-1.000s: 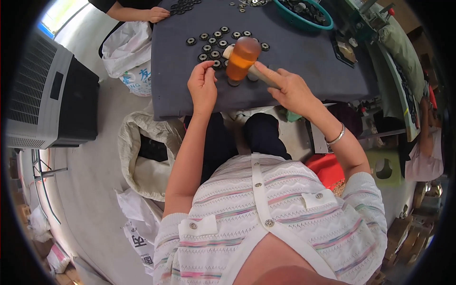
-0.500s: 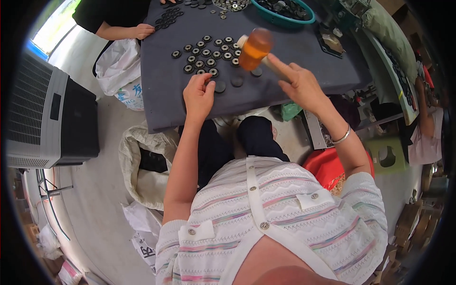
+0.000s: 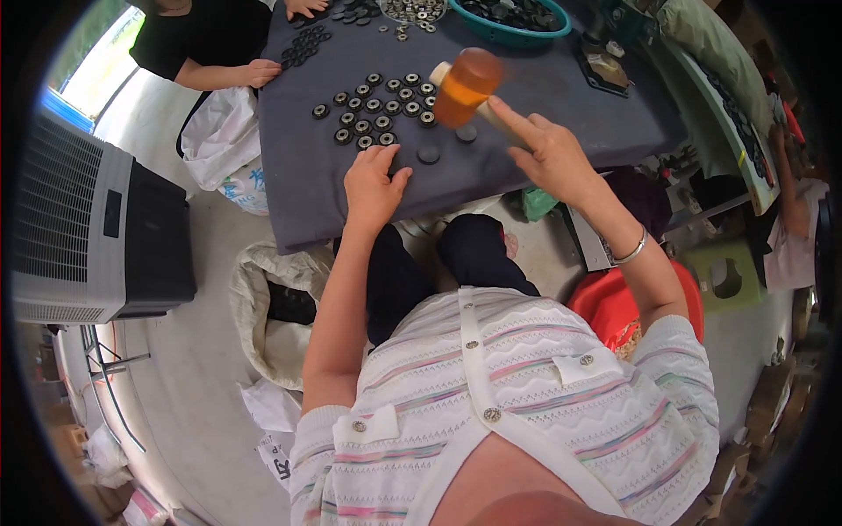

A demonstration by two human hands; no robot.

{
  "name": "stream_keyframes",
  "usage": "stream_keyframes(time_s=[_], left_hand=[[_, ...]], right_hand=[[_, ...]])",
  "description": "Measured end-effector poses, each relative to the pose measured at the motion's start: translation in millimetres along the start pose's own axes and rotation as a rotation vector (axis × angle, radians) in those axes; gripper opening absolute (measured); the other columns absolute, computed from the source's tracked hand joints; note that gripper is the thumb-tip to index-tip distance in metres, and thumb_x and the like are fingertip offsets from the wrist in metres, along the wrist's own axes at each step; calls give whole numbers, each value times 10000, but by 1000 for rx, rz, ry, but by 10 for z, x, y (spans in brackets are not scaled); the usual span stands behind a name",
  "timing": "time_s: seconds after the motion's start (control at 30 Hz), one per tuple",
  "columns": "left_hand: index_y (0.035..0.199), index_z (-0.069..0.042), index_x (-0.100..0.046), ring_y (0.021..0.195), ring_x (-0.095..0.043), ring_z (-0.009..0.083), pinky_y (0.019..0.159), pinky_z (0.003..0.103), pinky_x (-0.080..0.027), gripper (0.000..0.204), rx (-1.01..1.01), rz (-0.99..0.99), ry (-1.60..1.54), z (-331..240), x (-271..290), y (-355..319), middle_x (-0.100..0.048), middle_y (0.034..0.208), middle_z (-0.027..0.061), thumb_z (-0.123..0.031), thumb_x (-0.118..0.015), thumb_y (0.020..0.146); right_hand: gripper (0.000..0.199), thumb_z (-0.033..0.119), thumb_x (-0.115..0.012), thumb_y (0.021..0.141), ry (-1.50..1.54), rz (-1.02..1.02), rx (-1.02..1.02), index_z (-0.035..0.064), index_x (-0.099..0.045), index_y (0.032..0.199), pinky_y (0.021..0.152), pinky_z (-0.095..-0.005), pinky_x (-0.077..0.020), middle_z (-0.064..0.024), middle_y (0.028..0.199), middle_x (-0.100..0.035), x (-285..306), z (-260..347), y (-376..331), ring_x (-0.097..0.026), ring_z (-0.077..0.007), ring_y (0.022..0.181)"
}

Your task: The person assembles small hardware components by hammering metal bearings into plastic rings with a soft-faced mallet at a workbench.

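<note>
My right hand [image 3: 554,156] grips the pale handle of a mallet [image 3: 470,86], its forefinger stretched along the handle. The amber mallet head is blurred and hovers above the table, by the right side of a group of round black parts with metal bearing centres [image 3: 373,106]. At the near edge of that group, my left hand [image 3: 375,186] rests low on the table with curled fingers and the thumb a little apart. What lies under these fingers is hidden. Two plain black discs lie to its right, the nearer disc [image 3: 428,154] and a farther disc [image 3: 466,133].
A teal basket of black discs [image 3: 517,37] and a clear dish of metal bearings [image 3: 414,10] stand at the table's far side. Another person's hand [image 3: 261,73] rests at the far left. A grey cooler [image 3: 105,210], an open sack [image 3: 254,307] and a red tub [image 3: 688,298] surround me.
The whole view has shifted slightly. My left hand has moved a little right and nearer, over where a black disc lay; that disc no longer shows. The mallet stays raised.
</note>
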State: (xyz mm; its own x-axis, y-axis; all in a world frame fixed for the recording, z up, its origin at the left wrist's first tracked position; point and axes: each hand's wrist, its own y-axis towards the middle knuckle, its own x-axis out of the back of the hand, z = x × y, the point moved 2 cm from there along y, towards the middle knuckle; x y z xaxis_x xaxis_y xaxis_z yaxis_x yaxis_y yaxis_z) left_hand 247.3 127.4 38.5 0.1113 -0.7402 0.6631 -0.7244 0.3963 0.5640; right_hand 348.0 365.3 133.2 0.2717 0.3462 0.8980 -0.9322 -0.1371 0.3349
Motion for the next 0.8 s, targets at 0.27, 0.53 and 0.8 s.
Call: stream_keyframes(time_s=[0.27, 0.53, 0.8], left_hand=[[1043, -70, -632, 744, -596, 289, 667, 390, -481, 352, 177, -57, -186, 69, -7, -43, -592, 851, 108, -166, -732, 719], [1046, -57, -624, 747, -608, 328, 641, 412, -489, 328, -46, 109, 23, -287, -218, 289, -561, 915, 152, -219, -697, 770], [947, -40, -613, 778, -616, 352, 663, 433, -505, 279, -90, 213, 73, -547, -427, 649, -569, 943, 172, -220, -700, 752]], right_hand=[[688, 70, -621, 765, 58, 154, 92, 232, -402, 1397, 672, -437, -478, -180, 800, -565, -320, 45, 30, -583, -368, 725], [686, -10, -602, 792, 591, -255, -353, 157, -385, 1421, 737, -243, -489, -66, 1084, -620, -209, -848, 53, -613, -129, 830], [684, 29, -603, 813, 1108, -254, -631, 134, -346, 1438, 466, -242, -466, -13, 732, -541, -407, -1390, -87, -524, -96, 513]])
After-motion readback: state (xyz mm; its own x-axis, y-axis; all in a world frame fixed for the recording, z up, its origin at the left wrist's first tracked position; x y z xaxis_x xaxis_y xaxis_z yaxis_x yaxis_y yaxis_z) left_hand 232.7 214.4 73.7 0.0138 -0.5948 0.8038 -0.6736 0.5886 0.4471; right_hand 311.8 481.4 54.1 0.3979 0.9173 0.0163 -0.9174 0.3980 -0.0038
